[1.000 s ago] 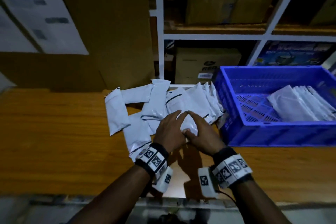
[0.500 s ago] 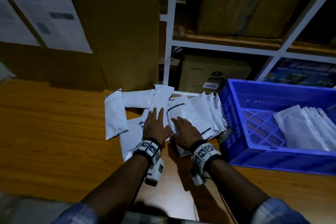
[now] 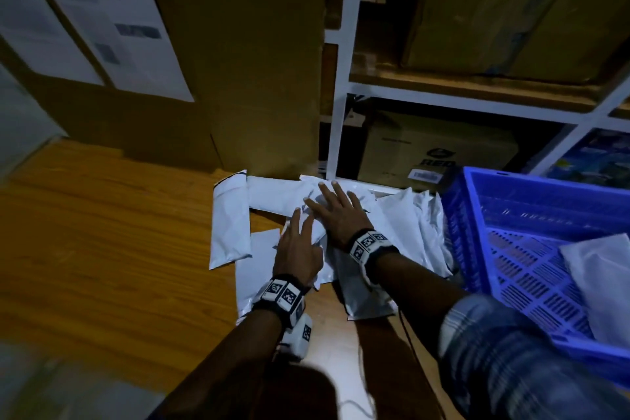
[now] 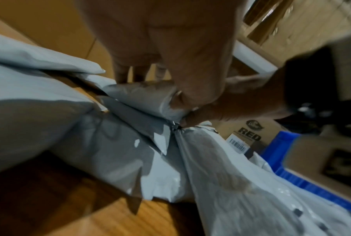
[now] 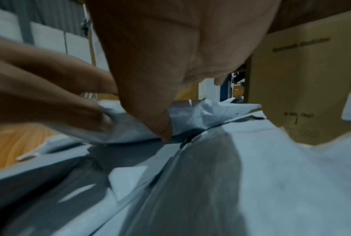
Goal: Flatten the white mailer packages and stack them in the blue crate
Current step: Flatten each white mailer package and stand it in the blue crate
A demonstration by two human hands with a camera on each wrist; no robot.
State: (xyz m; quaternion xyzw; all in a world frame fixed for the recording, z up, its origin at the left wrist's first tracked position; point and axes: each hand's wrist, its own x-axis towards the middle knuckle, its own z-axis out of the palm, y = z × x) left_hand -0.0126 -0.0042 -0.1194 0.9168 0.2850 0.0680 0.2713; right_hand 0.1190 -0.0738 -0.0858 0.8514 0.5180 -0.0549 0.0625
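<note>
Several white mailers [image 3: 272, 194] lie in a loose pile on the wooden table [image 3: 102, 232], left of the blue crate [image 3: 511, 215]. My left hand [image 3: 298, 249] and right hand [image 3: 337, 215] lie side by side, palms down, fingers straight, pressing on a crumpled mailer [image 3: 318, 235] on top of the pile. In the left wrist view my left hand [image 4: 170, 63] pushes on that mailer [image 4: 142, 99]. The right wrist view has my right hand [image 5: 170, 63] with its thumb on the wrinkled mailer [image 5: 190, 121]. Flat mailers [image 3: 606, 283] lie inside the crate.
A tall cardboard box [image 3: 238, 61] stands right behind the pile. A white shelf frame [image 3: 341, 78] with more cartons, one marked RED [image 3: 426, 153], rises at the back right. The wooden table stretches away to the left.
Both hands slid away from me over the pile, from fingertips meeting near its front to flat palms further back. The right hand now lies ahead of the left.
</note>
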